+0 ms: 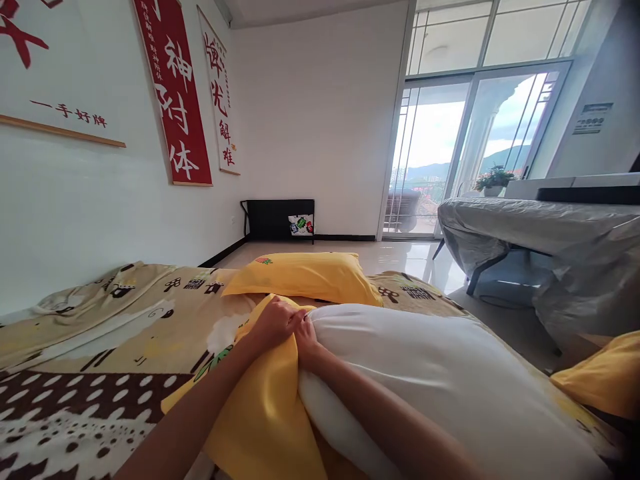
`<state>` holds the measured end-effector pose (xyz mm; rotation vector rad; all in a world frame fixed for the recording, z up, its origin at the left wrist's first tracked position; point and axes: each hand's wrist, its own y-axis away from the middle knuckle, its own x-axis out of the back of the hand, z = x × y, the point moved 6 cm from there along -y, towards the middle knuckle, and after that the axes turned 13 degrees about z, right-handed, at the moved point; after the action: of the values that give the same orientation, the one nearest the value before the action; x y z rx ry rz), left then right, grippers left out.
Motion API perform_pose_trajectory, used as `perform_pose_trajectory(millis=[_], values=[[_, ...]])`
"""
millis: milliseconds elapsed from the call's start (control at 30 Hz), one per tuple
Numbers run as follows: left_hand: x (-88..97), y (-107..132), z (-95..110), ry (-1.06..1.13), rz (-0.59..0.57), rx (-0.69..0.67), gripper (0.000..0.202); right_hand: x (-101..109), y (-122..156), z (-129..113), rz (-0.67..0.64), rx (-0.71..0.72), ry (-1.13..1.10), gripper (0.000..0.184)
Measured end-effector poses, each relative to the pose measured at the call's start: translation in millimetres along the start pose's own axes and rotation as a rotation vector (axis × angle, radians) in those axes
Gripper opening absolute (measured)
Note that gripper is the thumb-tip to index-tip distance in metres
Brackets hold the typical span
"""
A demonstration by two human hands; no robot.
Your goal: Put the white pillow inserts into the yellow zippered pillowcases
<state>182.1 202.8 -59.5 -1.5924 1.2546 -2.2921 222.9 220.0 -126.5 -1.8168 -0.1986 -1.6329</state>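
Observation:
A bare white pillow (430, 373) lies across the bed in front of me. A yellow pillowcase (265, 407) is bunched over its left end. My left hand (275, 323) is closed on the edge of the yellow pillowcase, fingers curled over the cloth. My right hand (306, 337) presses against the pillow's corner right beside it, fingers pinched on the same edge; the two hands touch. Both forearms reach in from the bottom of the view.
A second yellow pillow (305, 277) lies just beyond the hands on the patterned bedsheet (115, 333). Another yellow cushion (605, 377) sits at the right edge. A covered table (540, 230) stands to the right, before a glass balcony door (450, 153). Scrolls hang on the left wall.

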Motion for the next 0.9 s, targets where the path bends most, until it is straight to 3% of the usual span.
perform_pose_trajectory(millis=[100,233,333,400,500,600,700,833,900], values=[[-2.2,14.7,-16.2,0.005,-0.037,0.050,0.056,1.9,19.1,-7.0,-0.017,0.039,-0.035,0.072],[4.7,39.7,-22.7,0.048,-0.204,0.002,0.054,10.7,71.7,-33.7,0.058,0.231,-0.127,0.091],[10.9,62.0,-9.6,0.035,-0.352,-0.058,0.055,9.0,119.9,-38.3,0.137,0.324,-0.127,0.080],[13.3,77.4,4.8,-0.004,-0.434,-0.099,0.058,4.4,144.8,-26.4,0.201,0.311,-0.052,0.066],[14.3,96.3,31.0,-0.104,-0.516,-0.188,0.058,3.0,164.8,0.6,0.314,0.253,0.126,0.065],[13.1,106.9,55.4,-0.235,-0.587,-0.247,0.056,9.9,165.8,12.5,0.350,0.366,0.227,0.058],[9.9,112.7,73.6,-0.284,-0.711,-0.178,0.049,23.5,153.1,10.2,0.333,0.539,0.227,0.045],[2.5,112.9,99.5,-0.232,-0.820,-0.088,0.039,48.2,119.2,13.4,0.281,0.450,0.258,0.037],[3.3,99.5,113.7,-0.100,-0.700,-0.019,0.041,61.1,103.9,16.4,0.262,0.390,0.243,0.034]])
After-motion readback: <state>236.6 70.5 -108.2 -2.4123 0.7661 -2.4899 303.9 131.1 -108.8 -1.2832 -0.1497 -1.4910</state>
